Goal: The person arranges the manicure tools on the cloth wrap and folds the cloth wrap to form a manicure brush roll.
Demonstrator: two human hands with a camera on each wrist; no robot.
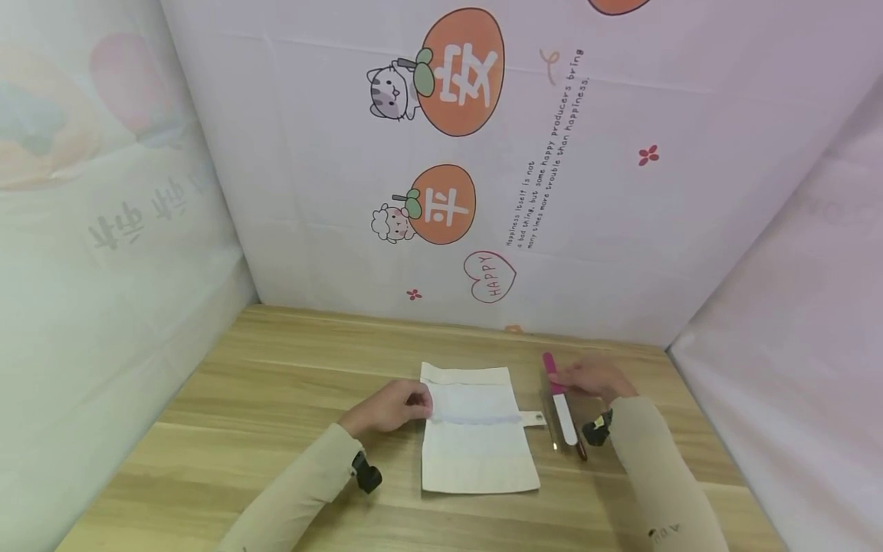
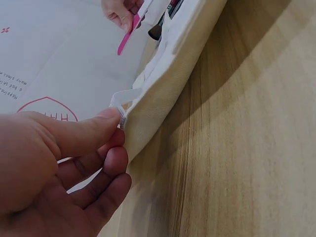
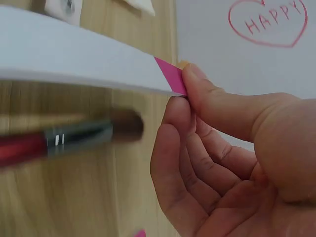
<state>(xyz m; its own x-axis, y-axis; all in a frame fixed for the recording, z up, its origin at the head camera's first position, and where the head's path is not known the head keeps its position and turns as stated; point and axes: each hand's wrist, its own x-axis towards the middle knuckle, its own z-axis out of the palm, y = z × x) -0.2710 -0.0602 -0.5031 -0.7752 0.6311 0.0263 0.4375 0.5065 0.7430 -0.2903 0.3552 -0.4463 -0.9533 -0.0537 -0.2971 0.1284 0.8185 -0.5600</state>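
Wood-grain bench (image 1: pixel 297 345): carries everything; I'd work low over it.
Cream cloth (image 1: pixel 476 456): opened out between both grips; I'd avoid tugging it askew.
Left grip (image 1: pixel 392 406): thumb and finger clamped on a pale band (image 2: pixel 127 95) at the cloth's left edge; light, even tension should do.
Right grip (image 1: pixel 589 377): clamped on the pink part of the nail file (image 1: pixel 565 420), which gives me its white length to steer.
Nail file: right of the cloth; I'd lift it clear of the brush (image 1: pixel 582 451) just beside it.
Snap tab (image 1: pixel 533 418): points fileward; I'd mind snagging it.
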